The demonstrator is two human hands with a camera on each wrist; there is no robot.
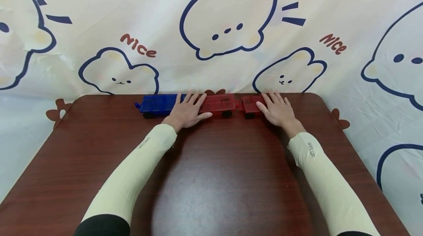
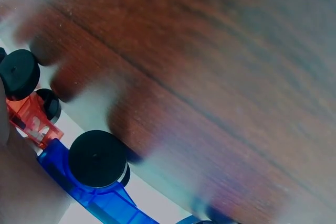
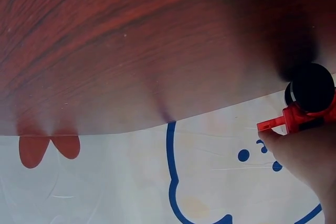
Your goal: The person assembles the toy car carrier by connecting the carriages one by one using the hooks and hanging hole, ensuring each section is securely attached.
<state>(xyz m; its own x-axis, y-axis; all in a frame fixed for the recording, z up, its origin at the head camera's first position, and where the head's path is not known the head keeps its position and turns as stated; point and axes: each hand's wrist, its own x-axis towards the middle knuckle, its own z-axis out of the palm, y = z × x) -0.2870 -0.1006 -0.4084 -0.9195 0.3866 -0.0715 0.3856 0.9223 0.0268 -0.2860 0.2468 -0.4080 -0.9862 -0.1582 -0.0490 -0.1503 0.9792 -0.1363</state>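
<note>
Three toy train cars with black wheels stand in a row along the table's far edge. The blue train car (image 1: 158, 104) is at the left, with a hook on its left end. Beside it is a see-through red train car (image 1: 218, 103). To its right, at the coupling, is another red train car (image 1: 251, 106), its right part hidden by my right hand (image 1: 278, 110). My left hand (image 1: 187, 112) lies over where the blue and middle cars meet, fingers straight and spread, thumb pointing right. The right hand's straight fingers rest on the right car, also seen with its wheel (image 3: 312, 87) in the right wrist view.
A brown wooden table (image 1: 205, 177) spans the front, its far edge just behind the cars. A pale cloth (image 1: 228, 71) with blue cartoon outlines hangs right behind that edge and at both sides.
</note>
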